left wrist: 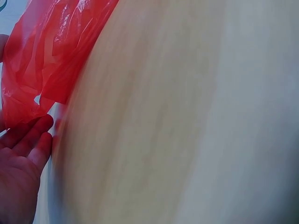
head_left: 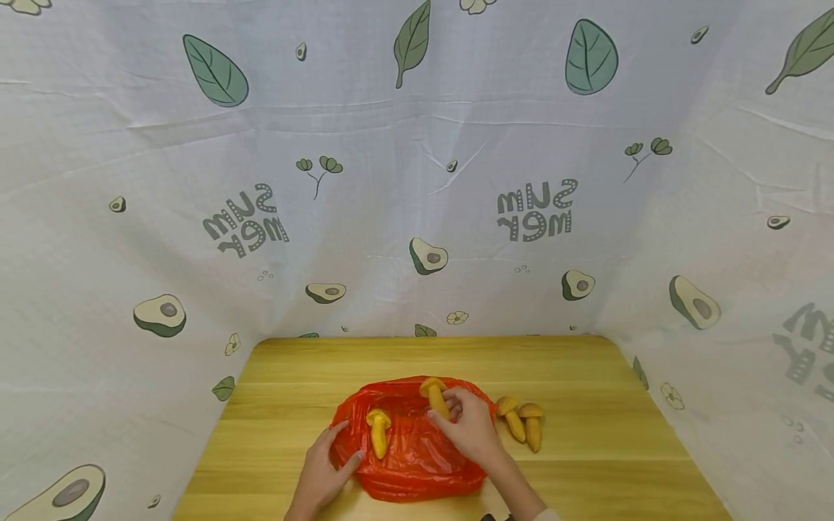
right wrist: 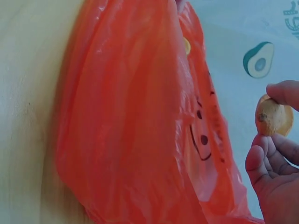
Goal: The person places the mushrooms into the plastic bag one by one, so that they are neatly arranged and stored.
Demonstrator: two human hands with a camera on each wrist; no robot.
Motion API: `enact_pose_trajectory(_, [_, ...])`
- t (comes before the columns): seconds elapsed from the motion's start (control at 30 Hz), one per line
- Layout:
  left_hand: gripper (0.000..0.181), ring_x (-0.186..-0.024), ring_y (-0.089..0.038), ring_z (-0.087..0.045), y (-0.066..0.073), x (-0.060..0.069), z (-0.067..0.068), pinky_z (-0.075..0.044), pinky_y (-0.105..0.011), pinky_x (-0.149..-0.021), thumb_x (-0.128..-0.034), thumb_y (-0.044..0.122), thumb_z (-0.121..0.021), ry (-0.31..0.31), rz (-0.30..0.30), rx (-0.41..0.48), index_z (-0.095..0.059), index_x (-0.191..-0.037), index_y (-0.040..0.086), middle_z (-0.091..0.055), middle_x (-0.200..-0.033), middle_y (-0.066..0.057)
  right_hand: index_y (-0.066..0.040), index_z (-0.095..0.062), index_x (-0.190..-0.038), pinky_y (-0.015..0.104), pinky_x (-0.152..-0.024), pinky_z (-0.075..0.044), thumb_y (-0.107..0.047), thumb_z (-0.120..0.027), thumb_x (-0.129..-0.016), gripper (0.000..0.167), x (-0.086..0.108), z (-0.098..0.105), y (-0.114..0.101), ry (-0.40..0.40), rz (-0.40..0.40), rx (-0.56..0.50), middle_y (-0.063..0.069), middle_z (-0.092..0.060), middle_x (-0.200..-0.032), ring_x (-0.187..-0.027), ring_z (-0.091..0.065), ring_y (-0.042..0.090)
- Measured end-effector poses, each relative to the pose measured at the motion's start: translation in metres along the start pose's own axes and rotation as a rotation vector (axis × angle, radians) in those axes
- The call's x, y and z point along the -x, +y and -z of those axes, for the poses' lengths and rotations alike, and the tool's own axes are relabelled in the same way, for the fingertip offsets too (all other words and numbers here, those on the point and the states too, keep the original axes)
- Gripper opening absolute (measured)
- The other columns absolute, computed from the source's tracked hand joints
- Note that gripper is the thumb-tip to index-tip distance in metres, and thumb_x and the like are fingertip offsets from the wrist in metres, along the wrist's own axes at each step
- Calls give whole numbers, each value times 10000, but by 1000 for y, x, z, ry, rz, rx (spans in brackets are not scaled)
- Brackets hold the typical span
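A red plastic bag [head_left: 417,477] lies spread on the wooden table, its mouth facing up. My left hand [head_left: 323,467] holds the bag's left edge, thumb on the near side; in the left wrist view its fingers [left wrist: 35,144] lie against the red film. Over the bag's far right part, my right hand [head_left: 470,427] pinches a yellow mushroom [head_left: 435,394] by its stem, cap away from me. The right wrist view shows this mushroom [right wrist: 273,116] between thumb and fingers. Another yellow mushroom [head_left: 379,433] lies on the red film at the left, close to the left hand.
Two more mushrooms, one [head_left: 511,417] partly beside the other [head_left: 533,427], lie on the table [head_left: 586,405] just right of the bag. A white cloth [head_left: 391,217] printed with avocados and leaves hangs behind the table and along both sides.
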State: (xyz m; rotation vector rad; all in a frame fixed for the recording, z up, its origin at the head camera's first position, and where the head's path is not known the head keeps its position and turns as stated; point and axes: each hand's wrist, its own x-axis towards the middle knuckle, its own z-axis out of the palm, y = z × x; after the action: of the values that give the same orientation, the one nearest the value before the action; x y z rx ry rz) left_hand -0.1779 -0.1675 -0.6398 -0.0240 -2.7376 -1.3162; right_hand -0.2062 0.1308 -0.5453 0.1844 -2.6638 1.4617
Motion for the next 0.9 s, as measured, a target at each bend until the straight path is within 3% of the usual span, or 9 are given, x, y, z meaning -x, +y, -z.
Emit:
enact_pose_trajectory(0.5, [712,-1299,-386,-597,-2,0,-1,-521,-566,-1054,-864,485,-795,-10,9,8,-577,-1433,117,-608,-1412,-171,14,-665,-1201,191,-673,-515,-284,-809,-901,447,4,-26,6,-68,12,42,11,-658,-966,-786,-566,59])
enact_pose_trajectory(0.9, [704,-1294,-371,-605,-1,2,0,-523,-550,-1056,-868,469,-796,6,-5,4,-582,-1429,103,-617,-1403,-163,40,-652,-1184,195,-634,-479,-225,-803,-902,415,6,-48,18,-127,16,9,35,-642,-948,-754,-543,106])
